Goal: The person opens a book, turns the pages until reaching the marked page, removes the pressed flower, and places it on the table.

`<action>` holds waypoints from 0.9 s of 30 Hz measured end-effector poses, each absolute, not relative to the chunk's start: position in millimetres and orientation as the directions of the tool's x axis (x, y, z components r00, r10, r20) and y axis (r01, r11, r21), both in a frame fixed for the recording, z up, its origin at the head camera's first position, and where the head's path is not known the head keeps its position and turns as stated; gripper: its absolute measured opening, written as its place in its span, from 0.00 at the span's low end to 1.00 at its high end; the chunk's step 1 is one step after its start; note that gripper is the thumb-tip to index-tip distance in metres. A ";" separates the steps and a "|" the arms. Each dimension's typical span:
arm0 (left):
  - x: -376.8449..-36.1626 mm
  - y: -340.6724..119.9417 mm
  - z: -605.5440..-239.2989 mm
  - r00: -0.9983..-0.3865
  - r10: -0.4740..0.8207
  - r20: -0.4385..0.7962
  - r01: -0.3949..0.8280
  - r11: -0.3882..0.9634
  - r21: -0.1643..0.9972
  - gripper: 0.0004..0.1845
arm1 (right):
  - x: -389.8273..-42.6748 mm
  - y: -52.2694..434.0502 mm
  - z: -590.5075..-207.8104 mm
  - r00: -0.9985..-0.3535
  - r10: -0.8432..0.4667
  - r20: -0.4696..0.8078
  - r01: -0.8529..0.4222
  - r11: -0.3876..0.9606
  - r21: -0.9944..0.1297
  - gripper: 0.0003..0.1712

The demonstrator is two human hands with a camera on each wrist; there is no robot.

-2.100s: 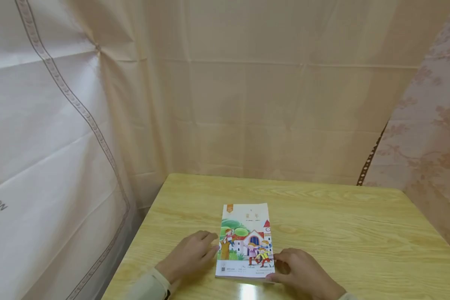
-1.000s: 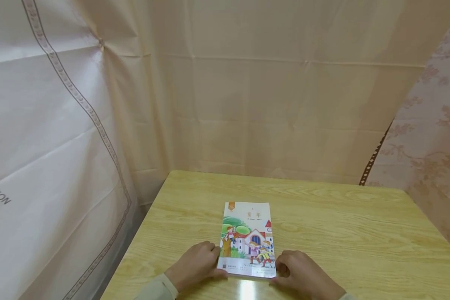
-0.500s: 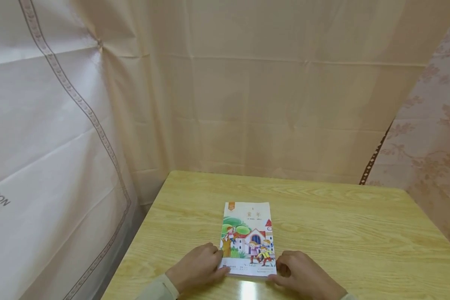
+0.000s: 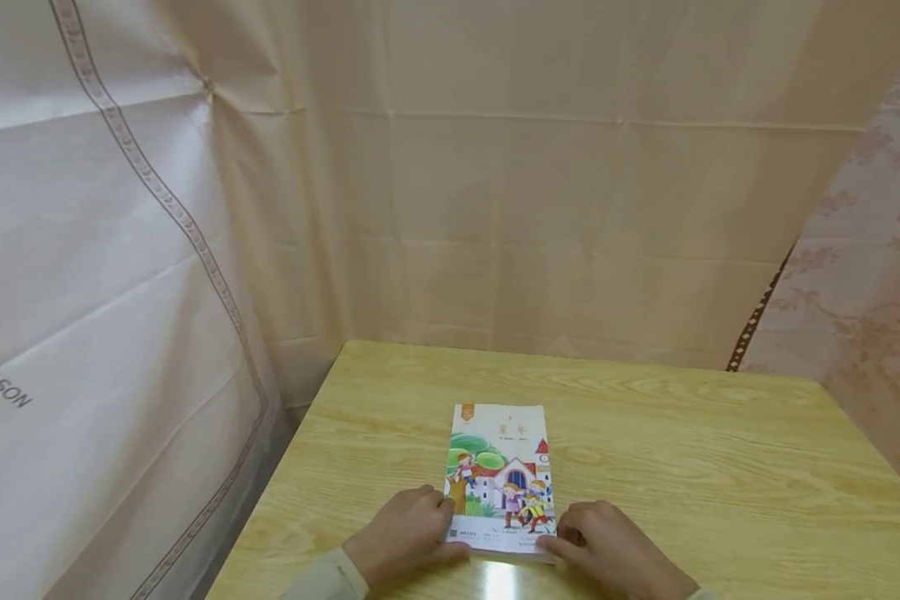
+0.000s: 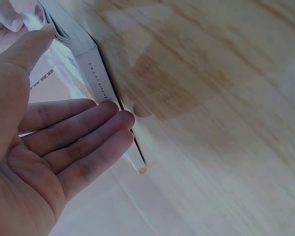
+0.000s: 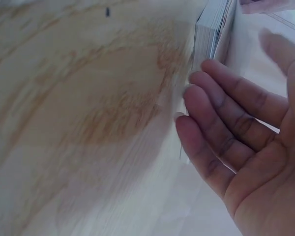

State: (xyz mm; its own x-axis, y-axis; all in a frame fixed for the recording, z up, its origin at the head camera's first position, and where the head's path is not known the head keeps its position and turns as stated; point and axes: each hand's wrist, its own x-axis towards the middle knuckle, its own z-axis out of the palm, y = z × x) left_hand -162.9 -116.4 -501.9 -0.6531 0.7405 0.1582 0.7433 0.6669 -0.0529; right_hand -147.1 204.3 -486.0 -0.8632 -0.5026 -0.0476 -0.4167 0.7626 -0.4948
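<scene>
A paperback book with an illustrated cover of children, a tree and a house lies face up on the wooden table. On its left, my left hand has its nearly straight fingers along the spine, thumb at the near edge. Across from it, my right hand sits at the page edges; its fingers are loosely bent and touch that side. The right thumb is at the near right corner of the cover.
Beige cloth hangs behind the table's far edge. A pale sheet with printed lettering hangs on the left, and a flowered one on the right. Light glares on the table near the book.
My left hand has come in to the right and now touches the book's spine, thumb at the near edge. The right thumb has risen slightly onto the corner. The book lies almost unmoved.
</scene>
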 end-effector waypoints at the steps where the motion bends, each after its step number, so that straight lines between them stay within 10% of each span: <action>1: -162.9 -115.8 -502.1 -0.652 0.742 0.159 0.743 0.666 -0.060 0.31 | -147.2 204.2 -486.0 -0.864 -0.502 -0.042 -0.419 0.762 -0.493 0.23; 27: -157.0 -106.7 -497.9 -0.718 0.692 0.075 0.689 0.722 -0.066 0.38 | -148.3 202.8 -486.8 -0.817 -0.577 -0.017 -0.437 0.637 -0.635 0.12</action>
State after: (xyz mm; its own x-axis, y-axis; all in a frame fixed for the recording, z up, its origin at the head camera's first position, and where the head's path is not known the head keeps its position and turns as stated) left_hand -157.0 -106.7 -497.9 -0.7177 0.6923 0.0748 0.6892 0.7216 -0.0661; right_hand -148.3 202.8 -486.8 -0.8167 -0.5769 -0.0171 -0.4368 0.6372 -0.6350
